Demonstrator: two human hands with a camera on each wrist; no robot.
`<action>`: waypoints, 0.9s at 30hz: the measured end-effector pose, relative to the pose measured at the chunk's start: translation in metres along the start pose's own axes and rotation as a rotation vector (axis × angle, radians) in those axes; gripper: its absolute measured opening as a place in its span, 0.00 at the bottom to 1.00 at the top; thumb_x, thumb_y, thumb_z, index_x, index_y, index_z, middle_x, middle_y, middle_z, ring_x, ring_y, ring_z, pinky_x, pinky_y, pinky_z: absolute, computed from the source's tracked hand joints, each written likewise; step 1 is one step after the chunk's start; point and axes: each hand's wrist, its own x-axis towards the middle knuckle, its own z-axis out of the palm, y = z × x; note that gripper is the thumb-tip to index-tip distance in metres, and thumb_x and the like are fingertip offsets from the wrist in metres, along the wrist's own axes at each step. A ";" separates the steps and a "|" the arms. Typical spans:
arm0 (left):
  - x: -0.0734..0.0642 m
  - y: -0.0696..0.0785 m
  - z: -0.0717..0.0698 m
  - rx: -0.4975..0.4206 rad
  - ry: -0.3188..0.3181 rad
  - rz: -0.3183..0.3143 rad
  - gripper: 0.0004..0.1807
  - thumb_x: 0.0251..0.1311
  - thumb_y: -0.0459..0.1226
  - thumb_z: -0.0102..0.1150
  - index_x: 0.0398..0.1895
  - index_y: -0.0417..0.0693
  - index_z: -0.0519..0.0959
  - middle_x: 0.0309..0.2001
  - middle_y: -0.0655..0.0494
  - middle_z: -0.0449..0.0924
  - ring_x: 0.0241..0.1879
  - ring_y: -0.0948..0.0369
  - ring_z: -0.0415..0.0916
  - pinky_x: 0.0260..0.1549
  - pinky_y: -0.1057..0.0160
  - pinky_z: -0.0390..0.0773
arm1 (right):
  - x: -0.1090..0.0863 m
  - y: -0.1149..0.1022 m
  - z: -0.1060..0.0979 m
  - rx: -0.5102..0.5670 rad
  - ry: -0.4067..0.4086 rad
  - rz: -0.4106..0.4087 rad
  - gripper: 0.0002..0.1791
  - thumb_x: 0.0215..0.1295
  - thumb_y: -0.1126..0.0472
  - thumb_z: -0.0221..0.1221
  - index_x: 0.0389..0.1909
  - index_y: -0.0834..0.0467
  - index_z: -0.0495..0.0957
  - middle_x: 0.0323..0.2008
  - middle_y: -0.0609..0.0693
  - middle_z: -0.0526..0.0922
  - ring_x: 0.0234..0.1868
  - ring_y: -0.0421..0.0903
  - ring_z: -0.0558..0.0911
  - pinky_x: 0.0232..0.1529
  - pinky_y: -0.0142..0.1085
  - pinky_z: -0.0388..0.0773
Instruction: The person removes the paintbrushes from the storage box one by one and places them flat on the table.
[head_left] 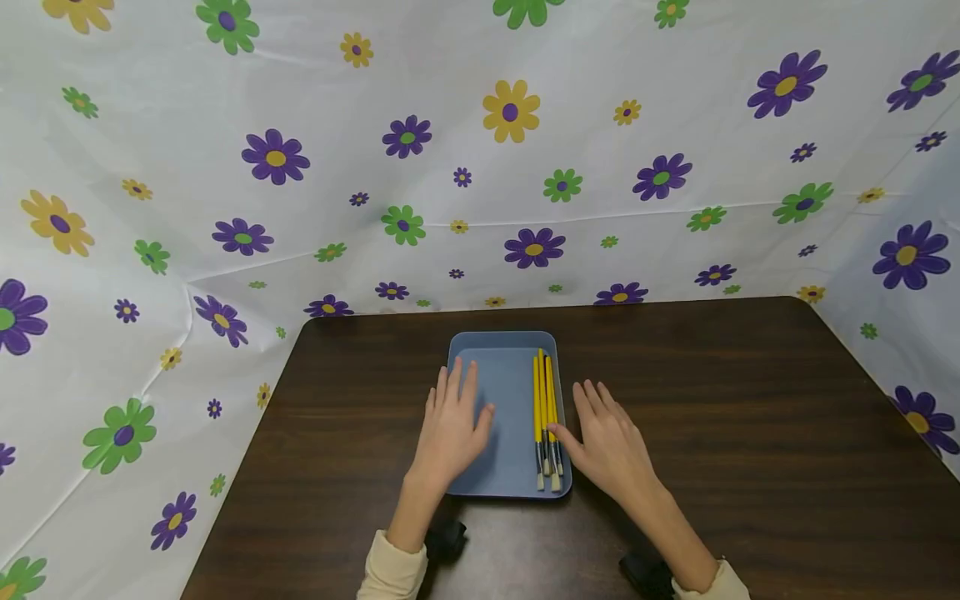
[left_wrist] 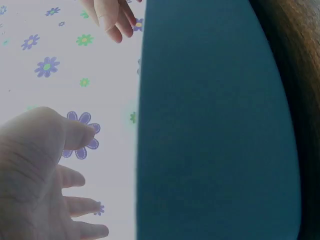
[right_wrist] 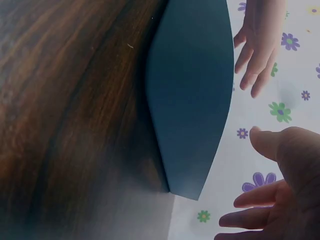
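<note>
The right hand (head_left: 611, 437) had its thumb overlapping the yellow paintbrushes (head_left: 543, 400) in the head view, contact uncertain, so a careless sweep could have knocked them askew. They lay loose along the three o'clock side of the tray (head_left: 506, 408) on the counter (head_left: 735, 433); tilting might have rolled them. The left hand (head_left: 452, 421) was at its nine o'clock edge. Both hands were empty, thumbs spread wide, fingers toward twelve.

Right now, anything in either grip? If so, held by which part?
Nothing is held. The left hand and right hand are open; the brushes lie loose in the tray.
</note>
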 end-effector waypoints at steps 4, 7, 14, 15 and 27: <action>0.002 -0.006 0.001 -0.041 0.083 -0.002 0.35 0.74 0.42 0.58 0.78 0.35 0.62 0.77 0.32 0.58 0.75 0.33 0.55 0.64 0.32 0.65 | 0.000 0.000 0.002 0.006 0.008 -0.011 0.39 0.67 0.49 0.69 0.66 0.76 0.72 0.63 0.75 0.75 0.65 0.71 0.75 0.56 0.62 0.76; 0.002 -0.010 0.001 -0.078 0.138 -0.013 0.34 0.72 0.39 0.59 0.76 0.33 0.64 0.75 0.31 0.60 0.73 0.33 0.60 0.61 0.32 0.69 | 0.000 0.000 0.003 0.015 0.017 -0.018 0.38 0.67 0.50 0.70 0.65 0.76 0.73 0.62 0.75 0.76 0.64 0.71 0.76 0.55 0.62 0.77; 0.005 -0.022 0.003 -0.232 0.160 -0.093 0.33 0.71 0.35 0.59 0.76 0.32 0.64 0.73 0.32 0.63 0.71 0.38 0.65 0.61 0.38 0.72 | 0.000 0.000 0.005 0.029 0.017 -0.015 0.37 0.66 0.52 0.70 0.64 0.76 0.73 0.61 0.75 0.76 0.63 0.71 0.77 0.53 0.62 0.78; 0.005 -0.023 0.003 -0.259 0.158 -0.105 0.33 0.71 0.34 0.59 0.76 0.32 0.63 0.73 0.32 0.64 0.71 0.38 0.65 0.61 0.38 0.72 | -0.001 0.000 0.004 0.031 0.015 -0.014 0.37 0.66 0.52 0.70 0.64 0.76 0.73 0.61 0.75 0.76 0.63 0.71 0.77 0.53 0.62 0.78; 0.003 -0.033 0.007 -0.463 0.150 -0.315 0.32 0.71 0.33 0.58 0.75 0.32 0.64 0.66 0.35 0.74 0.58 0.40 0.78 0.50 0.41 0.80 | -0.001 -0.002 0.004 0.040 0.032 -0.027 0.37 0.66 0.52 0.70 0.64 0.76 0.73 0.59 0.73 0.79 0.60 0.71 0.79 0.47 0.61 0.81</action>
